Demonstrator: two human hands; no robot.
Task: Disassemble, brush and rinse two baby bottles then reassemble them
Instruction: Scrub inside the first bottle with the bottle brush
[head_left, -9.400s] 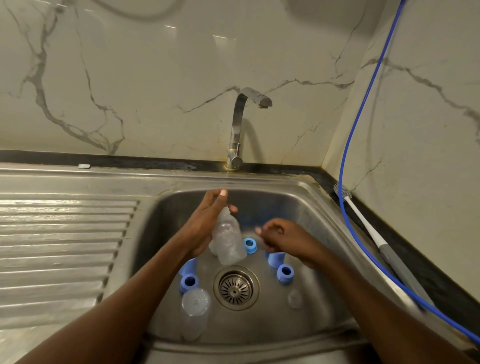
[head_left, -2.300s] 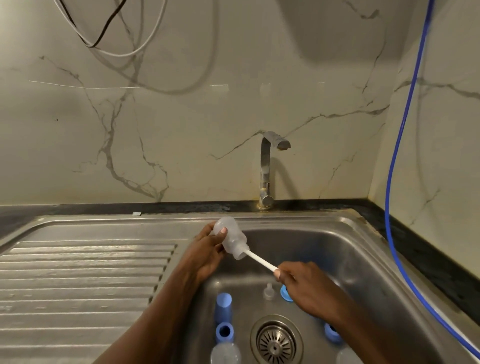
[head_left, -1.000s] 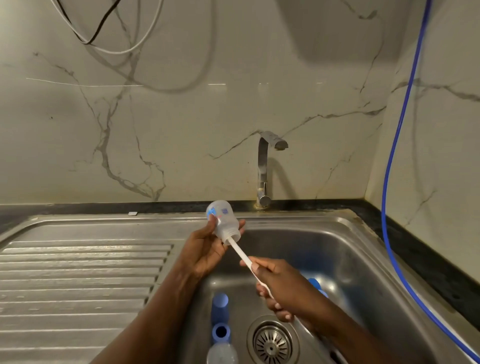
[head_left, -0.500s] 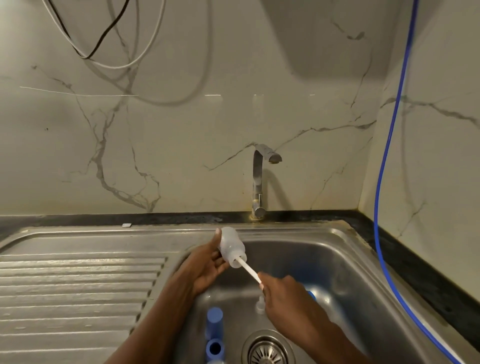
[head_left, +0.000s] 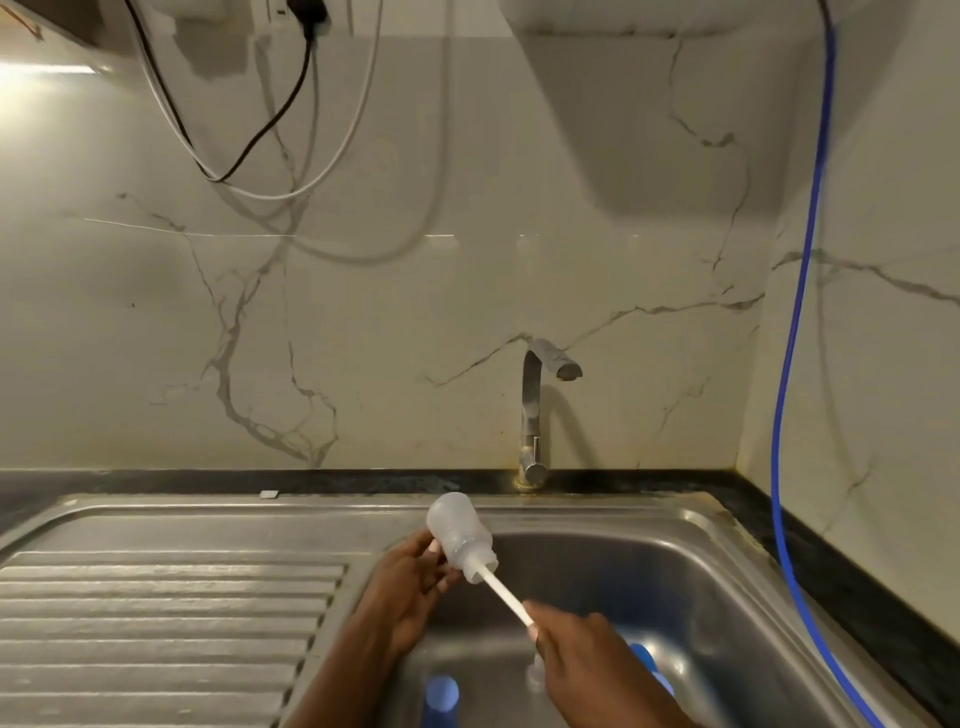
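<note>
My left hand (head_left: 410, 582) grips a clear baby bottle (head_left: 460, 535) over the left rim of the sink basin (head_left: 691, 566), its base tilted up and away and its mouth pointing down to the right. My right hand (head_left: 582, 654) holds the white handle of a bottle brush (head_left: 506, 597), whose head is inside the bottle and hidden. A blue bottle part (head_left: 441, 699) stands on the basin floor at the bottom edge. Another blue part (head_left: 647, 660) lies just right of my right hand.
The steel tap (head_left: 535, 410) stands behind the basin, with no water running. A ribbed drainboard (head_left: 156, 623) lies to the left. A blue hose (head_left: 789, 389) hangs down the right wall. Black and white cables (head_left: 270, 119) droop from the wall above.
The view has tilted up, so the drain and most loose parts left the frame. The brush handle stays in the bottle, and my right hand has drawn back slightly along it.
</note>
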